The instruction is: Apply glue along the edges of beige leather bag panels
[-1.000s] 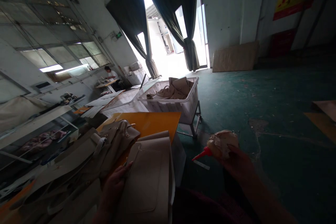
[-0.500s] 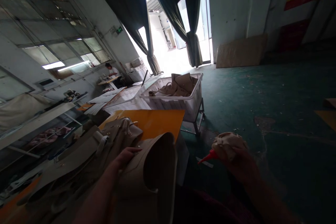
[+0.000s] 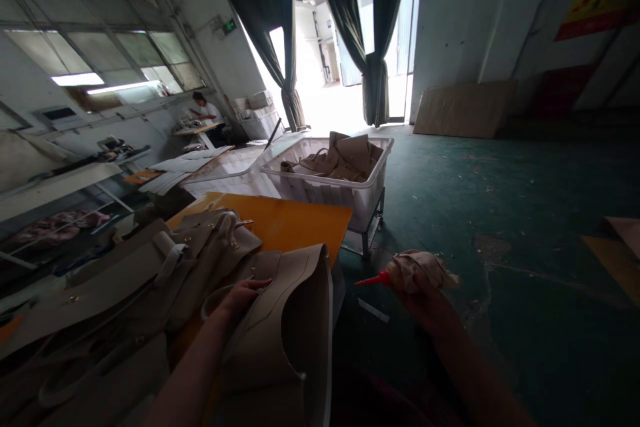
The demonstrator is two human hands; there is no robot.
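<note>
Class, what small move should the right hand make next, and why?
Probably bring the red nozzle to the gaping edge of the beige bag: the right hand holds its bottle apart from the bag, nozzle pointing that way, while the left hand rests on the bag.

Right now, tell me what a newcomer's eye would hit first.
Probably the glaring doorway at the top middle, between dark curtains. Next, likely the bottle's red tip, pointing left from the right hand against the green floor. Then the open tan bag at the left hand, bottom middle.
</note>
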